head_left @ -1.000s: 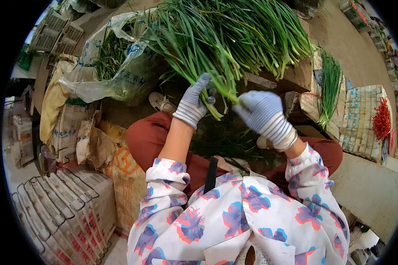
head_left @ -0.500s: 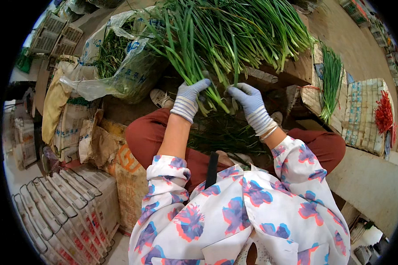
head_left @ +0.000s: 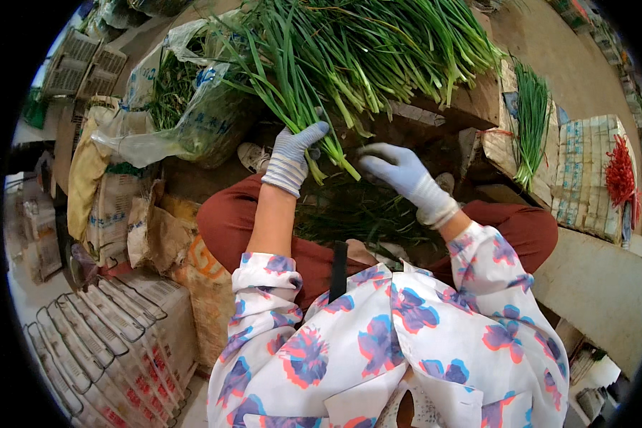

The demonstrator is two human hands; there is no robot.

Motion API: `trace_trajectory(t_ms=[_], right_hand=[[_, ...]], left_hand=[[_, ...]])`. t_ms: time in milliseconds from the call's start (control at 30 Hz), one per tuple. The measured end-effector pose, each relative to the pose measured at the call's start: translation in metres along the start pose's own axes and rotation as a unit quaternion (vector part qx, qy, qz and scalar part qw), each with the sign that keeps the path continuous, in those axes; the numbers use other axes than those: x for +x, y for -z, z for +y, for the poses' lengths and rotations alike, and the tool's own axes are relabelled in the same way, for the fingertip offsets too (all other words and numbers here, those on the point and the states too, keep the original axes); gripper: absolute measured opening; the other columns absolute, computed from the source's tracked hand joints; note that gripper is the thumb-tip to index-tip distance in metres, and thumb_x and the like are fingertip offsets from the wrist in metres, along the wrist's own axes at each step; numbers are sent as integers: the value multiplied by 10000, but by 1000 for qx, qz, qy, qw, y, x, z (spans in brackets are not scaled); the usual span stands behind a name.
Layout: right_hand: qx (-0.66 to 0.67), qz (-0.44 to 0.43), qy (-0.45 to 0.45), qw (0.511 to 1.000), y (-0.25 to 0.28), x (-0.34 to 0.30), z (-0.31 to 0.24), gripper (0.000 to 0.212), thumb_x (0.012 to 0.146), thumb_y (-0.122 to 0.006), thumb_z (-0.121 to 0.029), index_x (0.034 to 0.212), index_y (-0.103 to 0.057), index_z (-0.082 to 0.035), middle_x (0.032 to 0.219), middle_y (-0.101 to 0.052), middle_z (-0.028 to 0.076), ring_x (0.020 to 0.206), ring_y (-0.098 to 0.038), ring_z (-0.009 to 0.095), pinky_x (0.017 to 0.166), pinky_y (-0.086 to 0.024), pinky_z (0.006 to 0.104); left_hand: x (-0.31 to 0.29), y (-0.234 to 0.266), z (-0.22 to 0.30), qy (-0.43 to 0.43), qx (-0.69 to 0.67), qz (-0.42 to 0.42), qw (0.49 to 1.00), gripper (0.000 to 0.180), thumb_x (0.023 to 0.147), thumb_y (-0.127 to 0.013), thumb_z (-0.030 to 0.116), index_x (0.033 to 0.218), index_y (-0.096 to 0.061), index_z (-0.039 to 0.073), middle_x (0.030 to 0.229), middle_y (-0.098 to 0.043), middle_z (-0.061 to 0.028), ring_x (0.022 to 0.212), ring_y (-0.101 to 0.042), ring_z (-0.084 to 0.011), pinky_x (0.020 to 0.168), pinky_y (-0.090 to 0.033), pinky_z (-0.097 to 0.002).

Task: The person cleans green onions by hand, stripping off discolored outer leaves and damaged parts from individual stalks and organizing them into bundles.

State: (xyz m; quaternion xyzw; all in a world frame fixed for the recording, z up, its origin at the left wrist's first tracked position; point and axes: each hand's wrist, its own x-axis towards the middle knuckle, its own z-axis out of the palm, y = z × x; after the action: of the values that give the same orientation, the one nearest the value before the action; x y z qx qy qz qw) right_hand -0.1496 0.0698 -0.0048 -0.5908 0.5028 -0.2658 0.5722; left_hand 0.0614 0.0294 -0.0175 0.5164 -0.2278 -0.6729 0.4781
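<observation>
My left hand (head_left: 296, 153), in a striped knit glove, is closed around a small bunch of Chinese chives (head_left: 296, 93). The pale stem ends stick out below the fingers, and the green leaves fan up toward the large pile. Just right of those stem ends is my gloved right hand (head_left: 401, 175). Its thumb and fingers look slightly parted, with no stalk visible between them; the fingertips are a little blurred. A big heap of chives (head_left: 399, 50) lies on a wooden surface beyond both hands, pale ends toward me.
A clear plastic bag (head_left: 203, 118) of greens stands at far left. At right, a chive bundle (head_left: 531, 128) rests on a box near red ties (head_left: 620, 175). Loose leaves (head_left: 364, 217) lie between my knees. Stacked wire-handled packs (head_left: 114, 342) stand near left.
My right hand has come away from the bunch, a little down and right, and the stalk pinched in it is gone from view. My left hand still holds its bunch, shifted slightly left.
</observation>
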Motion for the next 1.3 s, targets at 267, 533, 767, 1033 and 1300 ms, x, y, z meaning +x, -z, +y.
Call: trace_trajectory(t_ms=[267,533,767,1033,1300], right_hand=[[252,128,2,959,-31,9,-8,168,771,-640,-90,906,-638,9,793,-633,30,694,-556,73,637,-453,218],[42,-124,15,991,20,-70,46,186,747,-653,-104,922,-647,-43,814,-644,43,763,-586,128,699,-470,272],[-288,-40,93,952,20,-43,42,350,830,-549,-272,1131,-558,-94,1023,-616,138,937,-604,267,771,-473,356],[-172,47,219,960,-32,15,-30,283,783,-606,-172,1028,-559,-36,777,-604,55,663,-592,132,596,-454,273],[-445,92,413,789,-26,31,-40,132,719,-562,-156,841,-578,-107,665,-572,51,607,-577,220,547,-440,329]], left_hand=[[3,-4,-2,3,-20,36,999,371,686,-716,34,1039,-603,46,867,-634,-32,705,-589,-147,514,-440,-262],[10,14,8,0,-68,40,997,354,691,-711,6,1018,-584,49,955,-632,-34,730,-601,-130,473,-453,-247],[-1,7,13,-29,-90,20,995,360,704,-697,4,1040,-574,45,846,-629,-48,694,-594,-134,483,-420,-232],[2,8,6,-26,-150,-45,987,415,775,-666,94,1153,-508,30,835,-617,-50,682,-581,-121,554,-486,-231],[0,12,2,36,-156,-109,981,419,800,-645,125,1170,-486,7,721,-575,-24,613,-568,-105,547,-491,-213]])
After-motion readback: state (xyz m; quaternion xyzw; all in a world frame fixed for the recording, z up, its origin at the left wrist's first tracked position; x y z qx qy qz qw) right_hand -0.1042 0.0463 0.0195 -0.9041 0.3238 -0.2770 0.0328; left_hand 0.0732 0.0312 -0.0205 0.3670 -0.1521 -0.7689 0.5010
